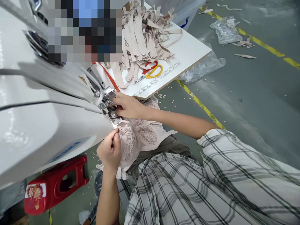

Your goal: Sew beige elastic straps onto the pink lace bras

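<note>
My left hand is closed, pinching the edge of a pale pink lace garment just under the arm of a white sewing machine. My right hand reaches in from the right with its fingers pressed on the fabric at the metal presser foot. The lace piece hangs down between both hands over my lap. The needle point itself is hidden behind the fingers.
A white table with a printed ruler edge holds a heap of beige fabric strips and red-and-yellow scissors. A red plastic stool stands on the floor below. Yellow floor tape and clear plastic bags lie on the grey floor.
</note>
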Demonstrator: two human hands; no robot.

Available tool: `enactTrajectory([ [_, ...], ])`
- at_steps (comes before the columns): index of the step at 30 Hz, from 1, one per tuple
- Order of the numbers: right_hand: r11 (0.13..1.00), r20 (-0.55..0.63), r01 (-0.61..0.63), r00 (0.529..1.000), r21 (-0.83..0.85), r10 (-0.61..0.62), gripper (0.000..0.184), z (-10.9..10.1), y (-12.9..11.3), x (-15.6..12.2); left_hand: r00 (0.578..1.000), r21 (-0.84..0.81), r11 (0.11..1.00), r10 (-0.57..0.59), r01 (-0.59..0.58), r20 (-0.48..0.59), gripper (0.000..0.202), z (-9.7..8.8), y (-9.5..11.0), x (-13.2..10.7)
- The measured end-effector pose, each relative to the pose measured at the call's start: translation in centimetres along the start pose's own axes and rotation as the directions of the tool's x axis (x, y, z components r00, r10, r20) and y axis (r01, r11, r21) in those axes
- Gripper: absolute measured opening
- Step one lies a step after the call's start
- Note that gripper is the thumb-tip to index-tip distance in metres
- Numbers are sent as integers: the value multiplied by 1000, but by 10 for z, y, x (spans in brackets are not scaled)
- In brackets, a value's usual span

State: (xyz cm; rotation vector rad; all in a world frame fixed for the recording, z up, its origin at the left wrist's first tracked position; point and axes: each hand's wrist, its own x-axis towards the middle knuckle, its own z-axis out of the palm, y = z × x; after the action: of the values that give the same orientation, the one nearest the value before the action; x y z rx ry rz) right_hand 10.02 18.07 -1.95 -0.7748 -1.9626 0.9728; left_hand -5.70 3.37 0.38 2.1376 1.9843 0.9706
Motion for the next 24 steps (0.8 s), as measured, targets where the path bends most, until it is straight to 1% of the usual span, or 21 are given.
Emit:
enactTrajectory([
  [2,1000,1,-4,1000,8,4,9,0,1,1,1000,-2,1000,-3,3,2,21,1,0,-1],
  [4,1000,-1,-8,1000,22,8,8,1,2,3,1000,15,999,-31,31,-5,22,1,-1,-2],
  [6,999,-8,-5,1000,33,5,8,3,2,4,994,40,993,-112,113,-18,22,0,-1,-2],
  [8,999,-18,1,1000,39,0,7,4,1,2,967,35,967,-254,254,-2,22,-4,1,-2],
  [9,999,-23,-9,1000,42,10,6,3,0,-1,941,11,942,-335,335,38,21,-7,2,-3],
  [10,998,-26,-26,999,50,28,3,2,-2,-5,907,-30,911,-406,412,115,21,-9,4,-5],
  [11,997,-18,-46,999,64,47,4,-1,-5,-10,862,-89,873,-449,479,233,23,-11,6,-7],
  [12,995,-1,-65,998,82,65,7,-5,-9,-15,809,-166,827,-451,537,376,26,-12,9,-11],
  [13,992,28,-77,997,101,74,11,-11,-14,-21,750,-252,766,-408,592,521,30,-12,12,-17],
  [14,989,67,-80,995,123,72,13,-17,-19,-27,690,-337,686,-331,645,644,34,-9,16,-24],
  [15,986,111,-78,992,146,62,15,-25,-26,-32,633,-408,588,-241,698,736,38,-4,20,-32],
  [16,982,152,-75,987,171,49,15,-32,-33,-37,585,-456,480,-157,750,796,42,3,25,-40],
  [17,977,191,-81,981,199,42,16,-39,-39,-40,549,-483,371,-93,793,831,47,12,29,-49],
  [18,969,220,-95,974,230,43,16,-45,-45,-44,518,-490,275,-38,827,854,53,23,34,-57],
  [19,958,245,-118,968,263,52,16,-48,-49,-47,494,-487,202,13,850,869,60,35,38,-65],
  [20,941,265,-153,962,302,71,16,-50,-51,-51,483,-484,171,50,858,874,67,48,41,-71],
  [21,915,284,-202,953,350,101,16,-49,-49,-55,480,-485,179,73,856,874,73,62,42,-76],
  [22,870,300,-267,943,414,147,15,-46,-44,-60,479,-485,215,85,848,874,78,75,40,-80],
  [23,797,305,-347,928,493,215,15,-41,-35,-66,478,-482,269,85,834,874,80,85,36,-82],
  [24,692,283,-425,905,584,317,15,-36,-22,-73,478,-474,326,73,818,875,80,94,30,-83],
])
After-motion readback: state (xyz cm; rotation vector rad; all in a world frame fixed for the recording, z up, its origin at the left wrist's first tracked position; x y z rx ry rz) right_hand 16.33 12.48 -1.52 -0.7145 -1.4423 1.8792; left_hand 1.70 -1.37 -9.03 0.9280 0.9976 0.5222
